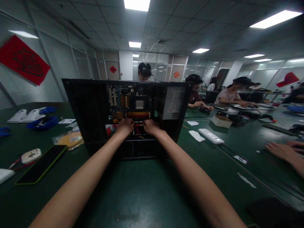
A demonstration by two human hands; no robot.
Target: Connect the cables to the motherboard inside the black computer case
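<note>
An open black computer case (83,123) stands upright on the table in front of me, its inside facing me. A motherboard (129,99) is mounted in it, with a pale square processor socket and orange slots. At the board's lower edge, my left hand (125,127) reaches in with its fingers curled. Close to its right, my right hand (152,127) is also closed, by the same edge. What the fingertips hold is hidden. Dark and reddish wires (138,129) lie between the hands. A labelled power supply (174,103) fills the case's upper right.
On the left lie a phone (42,164), a blue tray (44,123), white shoes (25,116) and a plastic bag (71,139). To the right are a white power strip (211,136) with a cable and a small box (221,121). Other people sit around the table.
</note>
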